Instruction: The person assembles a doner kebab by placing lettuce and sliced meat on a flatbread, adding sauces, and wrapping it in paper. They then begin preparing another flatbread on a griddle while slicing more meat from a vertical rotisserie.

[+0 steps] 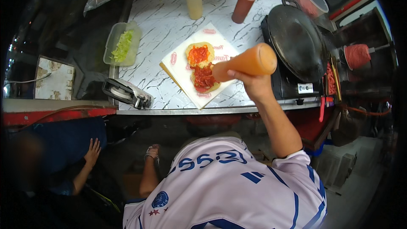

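Note:
An orange squeeze bottle (250, 60) is tipped steeply, its base up to the right and its spout end down at the bread. My right hand (257, 85) is closed round it from below. Under the spout end, a split bun lies open on white printed paper (224, 44). The far bun half (200, 54) carries red sauce; the near half bears shredded meat (204, 76) in reddish sauce. My left hand (153, 152) hangs low below the counter edge, away from the food; its fingers are too dark and small to make out.
A yellow-capped bottle (194, 1) and a blue-capped bottle (243, 6) stand at the back. Shredded lettuce fills a plastic tub (109, 44) at left, near a black-handled tool (127, 93). On the right is a dark round pan (296, 42) on a stove. Another person's hand (92, 152) shows lower left.

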The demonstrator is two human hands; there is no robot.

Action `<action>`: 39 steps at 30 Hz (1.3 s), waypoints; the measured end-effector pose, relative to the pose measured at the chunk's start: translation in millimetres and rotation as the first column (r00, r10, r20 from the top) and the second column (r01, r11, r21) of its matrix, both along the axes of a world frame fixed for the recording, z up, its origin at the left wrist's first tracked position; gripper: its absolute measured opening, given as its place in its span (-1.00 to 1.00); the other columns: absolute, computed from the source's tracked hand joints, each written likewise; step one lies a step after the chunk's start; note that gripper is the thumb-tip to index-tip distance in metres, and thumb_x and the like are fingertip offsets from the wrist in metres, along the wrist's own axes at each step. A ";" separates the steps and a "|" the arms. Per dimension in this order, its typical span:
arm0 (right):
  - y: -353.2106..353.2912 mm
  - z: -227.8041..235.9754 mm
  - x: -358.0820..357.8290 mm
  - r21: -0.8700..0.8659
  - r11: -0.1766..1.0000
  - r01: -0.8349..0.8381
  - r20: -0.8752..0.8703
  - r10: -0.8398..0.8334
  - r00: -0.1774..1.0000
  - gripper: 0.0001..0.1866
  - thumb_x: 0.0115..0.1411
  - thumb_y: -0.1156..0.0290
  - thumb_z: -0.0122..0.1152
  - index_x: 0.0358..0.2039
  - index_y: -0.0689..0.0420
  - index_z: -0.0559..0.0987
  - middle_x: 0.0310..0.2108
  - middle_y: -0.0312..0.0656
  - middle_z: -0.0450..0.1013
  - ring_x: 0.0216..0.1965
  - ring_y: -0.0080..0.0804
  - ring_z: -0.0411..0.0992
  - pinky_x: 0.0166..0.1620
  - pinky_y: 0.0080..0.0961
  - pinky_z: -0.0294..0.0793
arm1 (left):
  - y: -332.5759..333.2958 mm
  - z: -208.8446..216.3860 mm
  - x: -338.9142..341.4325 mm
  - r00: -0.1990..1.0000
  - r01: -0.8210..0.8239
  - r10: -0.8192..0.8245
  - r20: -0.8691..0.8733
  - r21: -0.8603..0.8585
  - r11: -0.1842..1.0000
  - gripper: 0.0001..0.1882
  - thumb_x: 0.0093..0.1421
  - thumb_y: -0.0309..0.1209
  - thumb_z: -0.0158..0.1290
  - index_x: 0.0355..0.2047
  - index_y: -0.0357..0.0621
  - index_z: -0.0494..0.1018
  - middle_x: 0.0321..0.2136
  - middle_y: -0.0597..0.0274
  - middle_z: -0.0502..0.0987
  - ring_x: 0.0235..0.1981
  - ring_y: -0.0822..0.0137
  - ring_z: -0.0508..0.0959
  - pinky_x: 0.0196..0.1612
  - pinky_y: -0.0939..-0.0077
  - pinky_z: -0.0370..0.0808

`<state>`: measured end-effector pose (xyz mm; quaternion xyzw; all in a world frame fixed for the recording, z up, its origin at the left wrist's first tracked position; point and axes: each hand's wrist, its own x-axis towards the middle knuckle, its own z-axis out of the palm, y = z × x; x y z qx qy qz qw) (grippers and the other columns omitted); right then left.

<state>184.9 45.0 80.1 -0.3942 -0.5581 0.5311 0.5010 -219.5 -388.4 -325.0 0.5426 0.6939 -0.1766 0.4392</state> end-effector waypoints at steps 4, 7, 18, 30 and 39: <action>7.4 56.4 19.5 0.029 0.996 -0.085 -0.066 0.086 0.994 -0.45 -0.02 0.79 0.43 0.00 0.24 0.45 -0.14 -0.09 0.54 0.01 -0.21 0.52 0.10 -0.25 0.54 | 14.3 -5.5 -4.9 0.958 0.279 -0.266 -0.108 0.133 0.951 -0.60 0.33 -0.37 -0.22 0.15 0.00 0.37 0.06 0.00 0.50 0.00 -0.01 0.54 0.05 0.09 0.52; 9.7 136.8 16.6 0.133 0.978 -0.159 -0.003 0.161 0.987 -0.31 -0.02 0.79 0.39 0.12 0.18 0.34 0.01 -0.07 0.42 0.07 -0.17 0.47 0.15 -0.21 0.50 | 20.3 -7.1 0.5 0.930 0.345 -0.340 -0.140 0.008 0.939 -0.56 0.33 -0.38 -0.26 0.19 0.08 0.35 0.13 0.04 0.45 0.04 -0.06 0.51 0.09 0.03 0.49; -3.0 3.4 11.5 -0.123 0.990 -0.073 -0.038 0.069 0.997 -0.42 -0.05 0.78 0.45 -0.02 0.18 0.45 -0.11 -0.17 0.51 0.02 -0.28 0.48 0.12 -0.25 0.52 | 2.4 -2.3 0.9 0.980 0.194 -0.198 -0.038 -0.078 0.978 -0.51 0.39 -0.34 -0.35 0.28 0.12 0.32 0.31 0.05 0.32 0.26 0.03 0.40 0.32 0.20 0.35; 31.9 42.7 -45.6 -0.097 0.989 0.113 0.166 -0.096 0.982 -0.31 -0.04 0.62 0.54 0.10 0.18 0.40 -0.05 -0.17 0.47 0.03 -0.34 0.45 0.11 -0.34 0.50 | -3.4 -9.7 6.0 0.982 0.176 -0.172 -0.073 0.059 0.983 -0.57 0.34 -0.41 -0.25 0.14 -0.01 0.44 0.23 -0.02 0.41 0.13 -0.05 0.50 0.20 0.14 0.47; 75.9 98.0 -14.8 0.256 0.945 -0.202 -0.061 0.225 0.973 -0.35 -0.02 0.70 0.46 0.09 0.22 0.39 0.01 -0.10 0.48 0.03 -0.28 0.49 0.13 -0.32 0.50 | 8.9 25.9 17.7 0.992 0.119 -0.121 -0.041 -0.041 0.992 -0.53 0.30 -0.43 -0.19 0.22 0.00 0.34 0.23 -0.04 0.39 0.11 -0.05 0.51 0.16 0.08 0.49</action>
